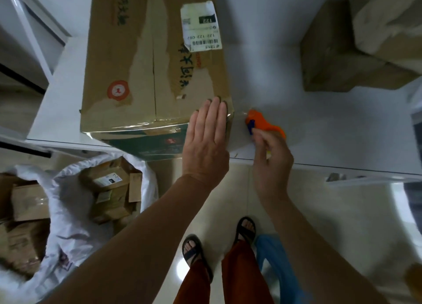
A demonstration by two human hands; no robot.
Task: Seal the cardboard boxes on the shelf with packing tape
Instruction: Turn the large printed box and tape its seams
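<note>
Brown cardboard box (155, 59) sits on the white shelf (319, 125), on the left part, with its near end hanging a little over the shelf edge. Shiny clear packing tape (137, 126) already runs across the near edge of the box. The middle seam on top looks shut, but I cannot tell if tape covers all of it.

The left hand (205, 139) lies flat with straight fingers, pressing on the near right corner of the box. The right hand (271, 157) holds the orange tape dispenser (258, 121) just beside that corner, with a thin strip of tape stretched from it to the box. I think this strip is about to be cut or pressed down.

A second cardboard box (342, 59) waits far right on the shelf, and it looks blurry, so I cannot tell if it is taped.

The white shipping label (201, 27) reads "122" and "122 122 G07". Green Chinese writing and a red round logo (118, 90) are printed on the box.
</note>
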